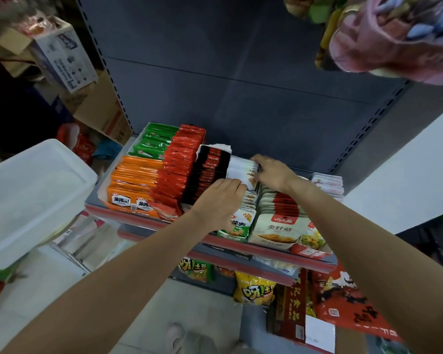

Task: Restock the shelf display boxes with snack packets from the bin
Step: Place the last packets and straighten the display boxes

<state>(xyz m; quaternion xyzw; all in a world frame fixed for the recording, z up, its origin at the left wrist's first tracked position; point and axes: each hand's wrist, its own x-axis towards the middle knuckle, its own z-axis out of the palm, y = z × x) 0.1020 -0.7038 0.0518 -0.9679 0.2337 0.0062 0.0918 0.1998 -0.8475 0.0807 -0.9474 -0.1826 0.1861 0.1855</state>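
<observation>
Step in hand: squaring up a row of white snack packets with green print (242, 172) in their display box at centre frame, judged from both hands working the same row.

Left hand (219, 200): laid over the near part of the white row, fingers curled down onto the packet tops; grip looks pressed on the packets, though whether thumb and fingers actually pinch one cannot be told.

Right hand (273, 171): at the far end of the same row, fingers bent over the rearmost packets, apparently bracing them upright so the row does not flop back.

Task's thing: white packets standing on edge on the grey metal shelf with red front rail (143, 221), between the black-and-red packet row (210, 169) on the left and the cream pouches with red labels (279, 218) on the right.

Neighbours: orange flat packets (133, 182), red packets (179, 172) and green packets (156, 141), all filed upright facing front, likely for easy picking.

Bin: translucent white plastic bin (31, 190) at left of frame, beside the shelf; contents not visible.

Left to do: judged nearly full on this shelf; lower shelves partly hidden.
</observation>
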